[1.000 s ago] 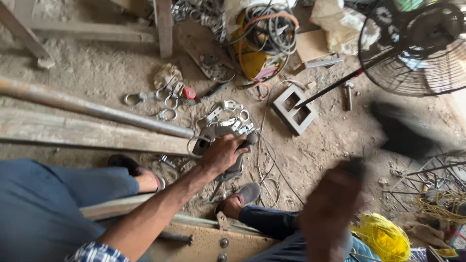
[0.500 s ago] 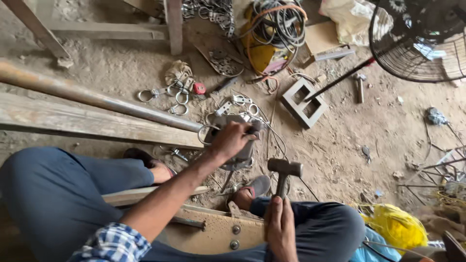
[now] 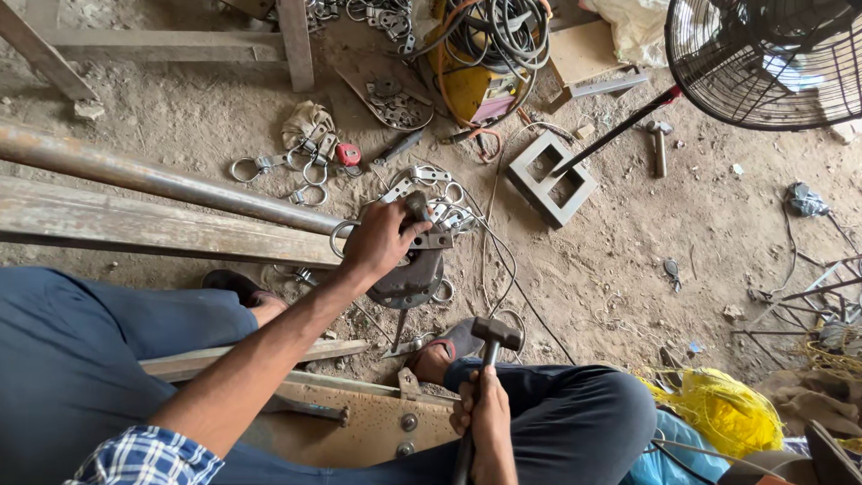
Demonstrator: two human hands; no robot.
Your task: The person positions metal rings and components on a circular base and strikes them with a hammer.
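Left hand [image 3: 382,238] clamped over rigid, probably heavy steel bracket [image 3: 429,241] on dark iron block [image 3: 409,278]; right hand [image 3: 485,429] fisted low around hammer [image 3: 492,341] handle.

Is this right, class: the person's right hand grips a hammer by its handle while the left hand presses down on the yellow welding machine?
Not quite. In the head view the left hand rests on a dark metal block on the ground, not on the yellow welding machine, which sits farther off, untouched. The rest holds: the right hand grips the hammer by its handle.
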